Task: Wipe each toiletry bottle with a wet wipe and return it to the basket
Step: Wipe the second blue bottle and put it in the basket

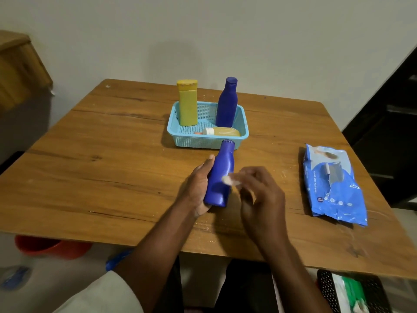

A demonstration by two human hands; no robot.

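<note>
Left hand (198,184) grips a dark blue plastic bottle (220,175) tilted over the wooden table (112,159). Right hand (259,188) pinches a small white wet wipe (229,180) (blurred) vs. bottle's side; light blue plastic basket (180,129) w/ other bottles sits behind

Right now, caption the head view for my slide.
Left hand holds a dark blue plastic bottle; right hand wipes it with a white wipe.

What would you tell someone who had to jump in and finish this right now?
Left hand grips the blue bottle above the table.
Right hand pinches a small wet wipe against its side, blurred.
Basket holds a yellow bottle and a second blue bottle upright, plus a small yellow bottle lying down.
Wipes pack lies to the right.
Left: finish this bottle and put it back. I cannot tell which others are wiped.
</note>
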